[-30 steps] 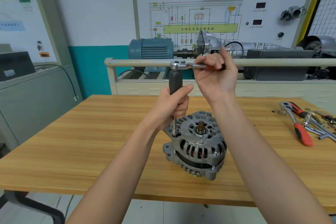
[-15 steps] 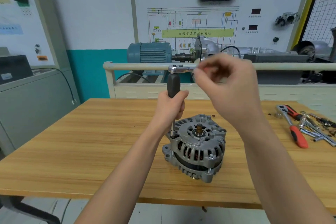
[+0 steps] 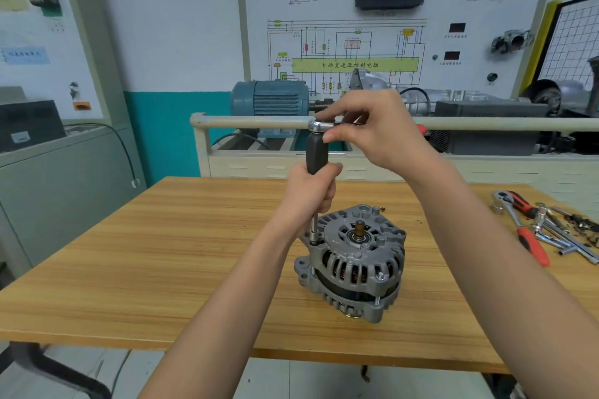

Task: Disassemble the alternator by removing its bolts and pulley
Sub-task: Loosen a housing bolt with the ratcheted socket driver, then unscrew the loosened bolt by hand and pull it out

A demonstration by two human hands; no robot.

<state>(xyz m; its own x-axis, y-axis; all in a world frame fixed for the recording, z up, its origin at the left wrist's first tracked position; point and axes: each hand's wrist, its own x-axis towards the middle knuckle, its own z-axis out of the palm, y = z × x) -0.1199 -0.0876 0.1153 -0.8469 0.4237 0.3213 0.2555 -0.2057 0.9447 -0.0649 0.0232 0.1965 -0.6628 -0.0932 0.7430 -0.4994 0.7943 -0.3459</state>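
Left hand (image 3: 309,189) grips driver handle (image 3: 316,152); right hand (image 3: 372,129) pinches ratchet (image 3: 321,125) on top. I judge alternator (image 3: 353,262) heavy, rigid alloy; steady by casing, not shaft.

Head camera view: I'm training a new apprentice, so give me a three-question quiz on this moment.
1. True or false: the left hand grips the black-handled driver standing upright on the grey metal alternator.
2. The right hand holds the chrome ratchet at: A) the driver's top, B) the table.
3. What colour are the spare ratchet's grips?

Key: 1 true; 2 A; 3 red.
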